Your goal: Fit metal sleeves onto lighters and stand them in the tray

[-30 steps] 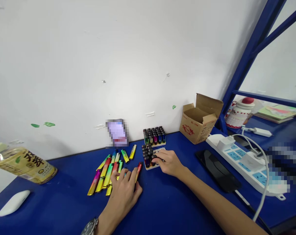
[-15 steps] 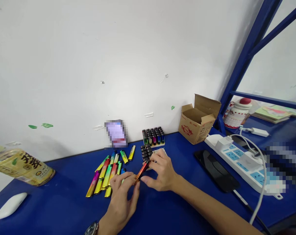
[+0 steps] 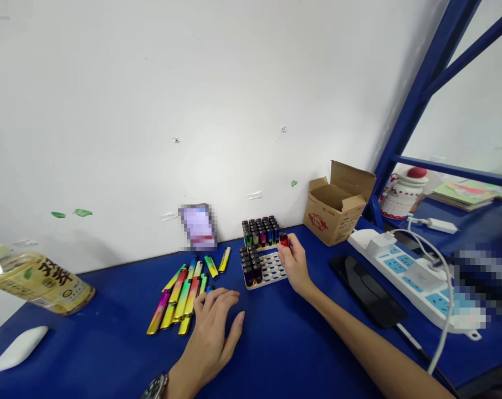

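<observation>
Two fingertips of the right hand (image 3: pixel 295 260) pinch a red lighter (image 3: pixel 283 240), thumb and forefinger closed on it, the lighter upright with its long axis roughly vertical. It hangs at the far right corner of the white tray (image 3: pixel 271 269), just above the empty slots, so the open holes lie below and a little toward the person from the fingers. Black-capped lighters fill only the tray's left columns (image 3: pixel 250 266); behind the tray, against the wall, stands a full tray (image 3: pixel 261 231). The right hand is clearly the nearer one to the tray.

Left of the tray, the left hand (image 3: pixel 213 332) rests flat on the blue table (image 3: pixel 88 354), fingers spread and gripping nothing, its fingertips touching the near end of a loose row of lighters (image 3: pixel 184 291) whose long axes point toward the wall. Right of the tray lie a cardboard box (image 3: pixel 338 205), a phone (image 3: pixel 369 291) and a power strip (image 3: pixel 404 269). Far left of the tray are a bottle (image 3: pixel 35 280) and a white mouse (image 3: pixel 20 348).
</observation>
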Demonstrator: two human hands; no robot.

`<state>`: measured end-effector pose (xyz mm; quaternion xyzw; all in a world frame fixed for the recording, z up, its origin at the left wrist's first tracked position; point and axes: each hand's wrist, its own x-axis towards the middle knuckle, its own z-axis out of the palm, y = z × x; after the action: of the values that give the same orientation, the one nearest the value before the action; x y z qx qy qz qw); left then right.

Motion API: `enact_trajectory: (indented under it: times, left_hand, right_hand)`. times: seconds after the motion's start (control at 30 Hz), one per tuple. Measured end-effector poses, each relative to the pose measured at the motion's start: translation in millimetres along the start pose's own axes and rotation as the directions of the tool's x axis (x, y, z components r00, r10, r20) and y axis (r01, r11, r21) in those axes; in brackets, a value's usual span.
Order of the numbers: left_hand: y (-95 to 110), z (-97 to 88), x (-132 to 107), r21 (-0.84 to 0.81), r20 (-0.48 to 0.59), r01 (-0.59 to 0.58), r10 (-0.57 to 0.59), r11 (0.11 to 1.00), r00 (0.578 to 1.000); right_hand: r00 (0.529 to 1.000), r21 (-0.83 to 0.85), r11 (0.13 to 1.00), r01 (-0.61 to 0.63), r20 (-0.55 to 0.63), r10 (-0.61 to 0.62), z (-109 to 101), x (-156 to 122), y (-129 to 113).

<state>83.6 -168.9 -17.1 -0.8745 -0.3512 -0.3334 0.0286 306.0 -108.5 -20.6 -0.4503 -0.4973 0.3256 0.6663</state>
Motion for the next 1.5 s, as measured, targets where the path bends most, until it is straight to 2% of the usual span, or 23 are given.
enact_trajectory:
  times: [0.23,0.33,0.5,0.7,0.87,0.97,1.07,1.2,1.4,1.5]
  left_hand:
    - [-3.0,2.3,-1.4,0.008,0.026,-0.009,0.009,1.0,1.0]
    - [-3.1,2.0,-0.9,0.011,0.03,-0.012,0.011,1.0,0.999]
    - [-2.1,1.3,-0.4,0.02,0.024,-0.012,0.012,1.0,1.0]
    - [-6.6,1.0,1.0,0.077,-0.001,0.001,-0.001,0.997,1.0]
    - [-16.6,1.0,5.7,0.262,-0.039,-0.015,0.026,0.965,0.999]
    - [-18.4,2.9,6.6,0.407,-0.07,0.067,-0.042,0.911,0.997]
    - [-21.6,7.2,3.8,0.491,-0.077,0.123,-0.098,0.862,0.992]
    - [-30.3,13.2,-2.2,0.49,-0.036,0.046,-0.033,0.871,0.999]
    - [-20.9,12.8,-1.0,0.348,0.098,-0.077,0.045,0.935,0.994]
    - [-18.2,10.9,-0.1,0.375,0.093,-0.075,0.043,0.924,0.995]
  right_hand:
    - [0.978,0.154,0.966,-0.21,0.04,0.206,1.2,0.9,-5.9]
    - [0.963,0.115,0.957,-0.268,0.024,0.267,3.9,1.7,-1.1]
    - [0.969,0.023,0.972,-0.236,-0.075,0.237,6.8,3.8,11.9]
    - [0.968,0.02,0.969,-0.248,-0.026,0.249,8.8,0.6,11.8]
    - [0.968,0.019,0.968,-0.25,-0.018,0.251,9.1,-0.8,11.7]
    - [0.96,0.091,0.957,-0.275,0.07,0.27,9.8,-0.1,10.6]
    - [0.976,0.163,0.965,-0.205,0.112,0.188,9.6,1.5,9.3]
    - [0.991,0.08,0.995,-0.054,0.124,0.044,7.0,2.7,9.9]
    - [0.973,-0.052,0.999,-0.014,0.231,0.026,3.8,3.7,18.7]
    - [0.964,-0.161,0.987,0.02,0.264,0.023,3.9,5.3,22.6]
